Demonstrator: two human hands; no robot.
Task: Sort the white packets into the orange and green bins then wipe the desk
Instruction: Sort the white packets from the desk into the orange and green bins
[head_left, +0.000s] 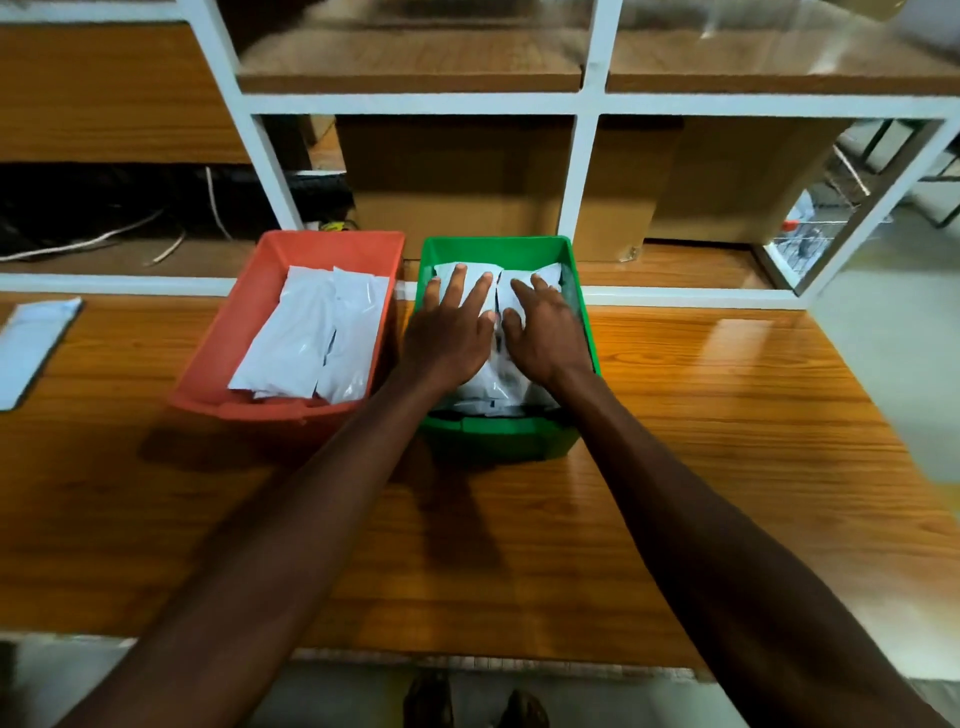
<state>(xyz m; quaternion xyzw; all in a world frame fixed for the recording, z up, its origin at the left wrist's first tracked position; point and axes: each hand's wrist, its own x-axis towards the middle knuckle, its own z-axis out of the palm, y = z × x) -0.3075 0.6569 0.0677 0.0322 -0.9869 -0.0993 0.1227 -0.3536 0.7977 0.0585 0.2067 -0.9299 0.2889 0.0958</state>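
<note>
Head view: two bins sit side by side on a wooden desk, close to its far edge, in front of a white-framed shelf. The orange bin is on the left and holds white packets lying flat, overlapping along its length. The green bin is just to its right, the two nearly touching at their far corners.

Both hands are inside the green bin. The left hand lies palm down with fingers spread and straight, pressing on the packets in the green bin. The right hand lies just beside it, also palm down with fingers extended, pressing the same stack; the thumbs are close together. Neither hand pinches anything.

A grey-white flat pouch lies at the desk's far left edge, well apart from the bins. Cardboard boxes stand behind the shelf frame.
</note>
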